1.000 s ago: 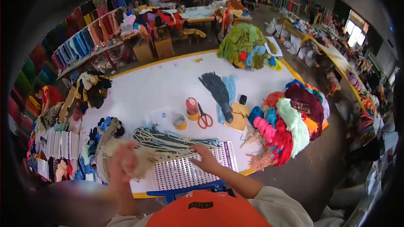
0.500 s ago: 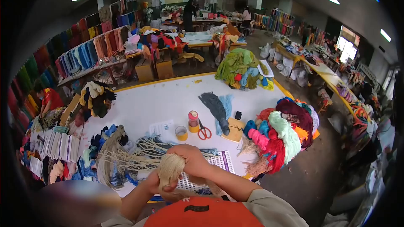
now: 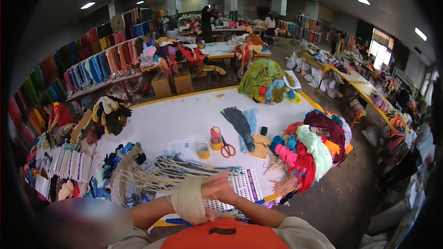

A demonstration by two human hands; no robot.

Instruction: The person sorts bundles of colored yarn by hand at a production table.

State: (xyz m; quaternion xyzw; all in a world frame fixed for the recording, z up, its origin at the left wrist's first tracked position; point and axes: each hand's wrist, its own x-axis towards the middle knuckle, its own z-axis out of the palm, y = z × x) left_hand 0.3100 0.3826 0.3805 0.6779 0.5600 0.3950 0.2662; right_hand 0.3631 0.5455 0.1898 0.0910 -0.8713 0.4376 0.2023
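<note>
A cream yarn skein [image 3: 188, 201] is looped in a thick band around my left hand [image 3: 209, 215], which is mostly hidden behind it. Just to the right, close against the skein, is my right hand [image 3: 219, 188]; motion blurs its fingers, and whether a strand runs between them I cannot make out. Under both hands lies a white punched card with a purple edge [image 3: 249, 182]. Loose cream and blue-grey strands [image 3: 170, 168] spread over the table on the left.
On the white table [image 3: 184, 120] stand a pink-topped container [image 3: 216, 138] and a roll of tape [image 3: 203, 151], with red-handled scissors [image 3: 227, 148] beside them. Colourful yarn piles [image 3: 314, 147] line the right edge. A person in red [image 3: 60, 113] bends over at the far left.
The cream skein, earlier a bunch between both hands, now shows as a wide band round my left hand. My right hand has moved lower and right, off its top.
</note>
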